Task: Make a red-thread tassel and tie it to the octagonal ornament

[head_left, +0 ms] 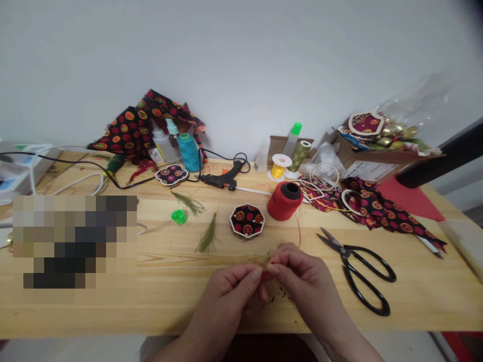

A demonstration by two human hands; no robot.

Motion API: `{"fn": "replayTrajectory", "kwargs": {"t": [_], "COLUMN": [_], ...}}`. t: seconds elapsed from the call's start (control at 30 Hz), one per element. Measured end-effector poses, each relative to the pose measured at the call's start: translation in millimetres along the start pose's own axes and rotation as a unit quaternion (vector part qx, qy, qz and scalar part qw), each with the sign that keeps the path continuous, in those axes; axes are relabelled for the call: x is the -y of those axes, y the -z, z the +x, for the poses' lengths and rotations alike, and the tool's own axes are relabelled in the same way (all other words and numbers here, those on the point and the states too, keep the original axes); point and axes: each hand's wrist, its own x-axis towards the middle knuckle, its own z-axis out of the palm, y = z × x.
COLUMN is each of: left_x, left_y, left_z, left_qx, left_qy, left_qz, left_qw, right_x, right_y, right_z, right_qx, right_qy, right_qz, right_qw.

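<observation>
My left hand [236, 291] and my right hand [305, 281] meet near the table's front edge, fingertips pinched together. Between them shows a bit of red thread [267, 275], mostly hidden by the fingers, with thin brownish strands beside it. A fine strand runs from a red thread cone [285, 202] down toward my right hand. Just beyond the hands lies an octagonal, wood-rimmed fabric piece [247, 221]. Two green tassels, one near [207, 236] and one farther off [188, 203], lie left of it. Black-handled scissors [354, 269] rest open-bladed to the right.
A black glue gun [223, 178], a blue thread cone [190, 152], a flower-shaped fabric piece [172, 175] and a green cap [178, 216] lie farther back. Patterned cloth [130, 123] is heaped at left. A cardboard box [372, 168] stands at right. Dark scraps dot the table near my hands.
</observation>
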Motion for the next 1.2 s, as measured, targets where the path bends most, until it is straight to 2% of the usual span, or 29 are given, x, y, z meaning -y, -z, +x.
{"fn": "replayTrajectory", "kwargs": {"t": [0.1, 0.2, 0.33, 0.53, 0.63, 0.73, 0.83, 0.87, 0.9, 0.93, 0.97, 1.0, 1.03, 1.07, 1.1, 1.13, 1.2], "left_x": [-4.0, -8.2, -10.1, -10.1, -6.5, -2.3, -3.4, -5.2, -7.3, -9.7, -11.9, -14.0, -15.6, -16.7, -17.1, -16.9, -14.0], "left_y": [-1.5, -2.4, -2.4, 0.2, 5.3, 11.8, 15.2, 15.0, 14.1, 12.6, 10.5, 8.1, 5.7, 3.5, 1.8, 0.7, 1.1], "left_z": [1.9, 4.2, 5.5, 6.0, 8.4, 10.7, 9.6, 8.1, 6.0, 3.6, 0.9, -1.7, -4.1, -6.1, -7.5, -8.1, -7.3], "left_qx": [-0.003, -0.019, -0.029, -0.015, -0.028, -0.067, -0.160, -0.187, -0.189, -0.169, -0.116, -0.054, 0.025, 0.092, 0.143, 0.188, 0.227], "left_qy": [-0.020, -0.053, -0.065, -0.149, -0.189, -0.243, -0.299, -0.313, -0.305, -0.276, -0.211, -0.123, -0.029, 0.049, 0.097, 0.126, 0.147], "left_qz": [0.015, 0.077, 0.142, 0.183, 0.235, 0.282, 0.284, 0.268, 0.248, 0.218, 0.183, 0.135, 0.080, 0.011, -0.040, -0.071, -0.109], "left_qw": [1.000, 0.995, 0.987, 0.972, 0.953, 0.926, 0.897, 0.891, 0.900, 0.921, 0.953, 0.982, 0.996, 0.995, 0.984, 0.972, 0.956], "right_x": [2.1, 4.9, 12.3, 28.5, 35.2, 40.4, 45.0, 46.4, 47.6, 48.5, 49.0, 49.1, 48.7, 47.9, 46.7, 45.2, 41.4], "right_y": [1.4, 1.3, 4.9, 29.9, 44.3, 55.2, 60.2, 60.2, 59.2, 57.4, 54.8, 51.5, 47.6, 43.5, 39.4, 35.5, 29.3], "right_z": [0.6, 1.2, 3.6, 8.3, 6.8, 2.3, -2.2, -3.1, -3.6, -3.9, -4.0, -4.0, -4.1, -4.5, -5.1, -6.2, -9.3], "right_qx": [-0.002, -0.008, -0.028, -0.098, -0.136, -0.194, -0.246, -0.249, -0.246, -0.236, -0.219, -0.200, -0.180, -0.159, -0.137, -0.115, -0.066], "right_qy": [0.015, 0.026, 0.049, 0.108, 0.127, 0.137, 0.140, 0.144, 0.154, 0.169, 0.187, 0.207, 0.231, 0.258, 0.286, 0.314, 0.363], "right_qz": [-0.014, -0.014, -0.013, -0.014, 0.001, -0.004, -0.025, -0.034, -0.045, -0.060, -0.080, -0.106, -0.134, -0.163, -0.192, -0.218, -0.257], "right_qw": [1.000, 1.000, 0.998, 0.989, 0.982, 0.971, 0.959, 0.957, 0.956, 0.955, 0.954, 0.952, 0.947, 0.939, 0.929, 0.917, 0.893]}}
